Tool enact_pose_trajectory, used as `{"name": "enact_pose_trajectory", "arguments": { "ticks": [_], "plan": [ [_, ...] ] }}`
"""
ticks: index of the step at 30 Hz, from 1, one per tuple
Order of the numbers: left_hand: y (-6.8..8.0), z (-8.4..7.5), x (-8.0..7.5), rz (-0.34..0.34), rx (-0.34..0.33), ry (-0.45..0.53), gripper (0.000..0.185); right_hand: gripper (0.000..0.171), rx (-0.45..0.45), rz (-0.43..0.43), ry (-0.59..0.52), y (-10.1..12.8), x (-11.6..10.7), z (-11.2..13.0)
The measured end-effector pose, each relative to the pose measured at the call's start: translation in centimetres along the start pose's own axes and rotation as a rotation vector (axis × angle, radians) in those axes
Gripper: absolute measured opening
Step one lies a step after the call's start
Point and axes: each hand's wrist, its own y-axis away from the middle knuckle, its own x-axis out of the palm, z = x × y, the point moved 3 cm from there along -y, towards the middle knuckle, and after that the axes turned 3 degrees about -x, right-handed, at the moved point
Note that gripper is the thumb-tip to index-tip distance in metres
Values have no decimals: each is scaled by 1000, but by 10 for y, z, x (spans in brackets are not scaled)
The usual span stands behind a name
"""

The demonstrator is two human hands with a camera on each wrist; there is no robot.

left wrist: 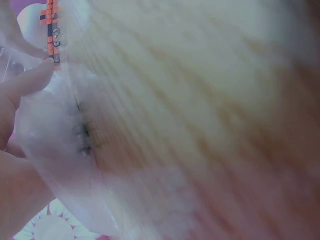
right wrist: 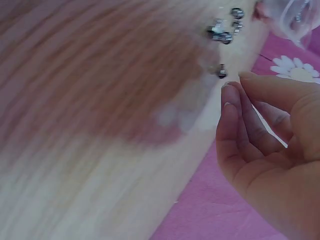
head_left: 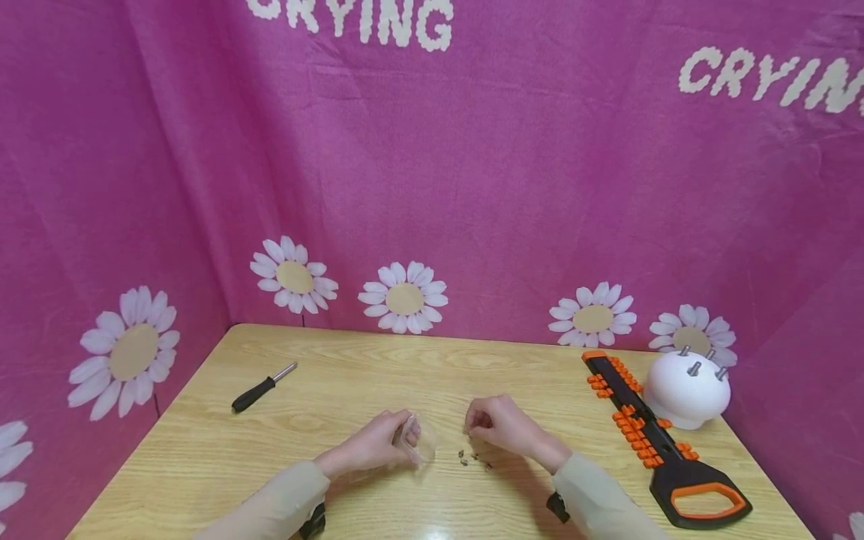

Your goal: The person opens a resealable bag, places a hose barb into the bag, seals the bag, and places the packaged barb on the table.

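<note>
My left hand [head_left: 378,447] pinches a small clear plastic bag [head_left: 417,444] just above the wooden table [head_left: 202,450]. In the left wrist view the bag [left wrist: 60,150] fills the left side, with my fingers [left wrist: 22,82] on its edge. Several small metal screws [head_left: 472,458] lie loose on the table between my hands. My right hand [head_left: 487,424] hovers over them with its fingers curled in, and nothing shows between them. In the right wrist view one screw [right wrist: 221,71] lies just off my fingertips [right wrist: 234,92]; more screws [right wrist: 223,31] lie beyond.
A black-handled screwdriver [head_left: 262,387] lies at the back left. On the right lies a long black and orange tool rack [head_left: 664,442], beside a white dome [head_left: 687,388] with bolts sticking up. Pink flowered cloth walls in the table.
</note>
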Motion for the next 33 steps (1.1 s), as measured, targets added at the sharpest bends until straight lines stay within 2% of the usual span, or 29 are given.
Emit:
{"name": "enact_pose_trajectory", "arguments": {
  "ticks": [6, 11, 18, 25, 33],
  "plan": [
    [1, 0, 0, 10, 8, 5, 35, 12, 13, 21, -4, 1, 5, -7],
    [0, 0, 1, 12, -11, -2, 35, 16, 3, 17, 38, 0, 8, -11],
    [0, 0, 0, 11, -6, 12, 34, 15, -39, -13, 94, 1, 10, -10],
    [1, 0, -1, 7, -13, 3, 34, 11, -23, -18, 102, 2, 10, -12],
    [0, 1, -1, 8, -5, -6, 34, 12, -43, -28, 118, 1, 10, -11]
  ]
}}
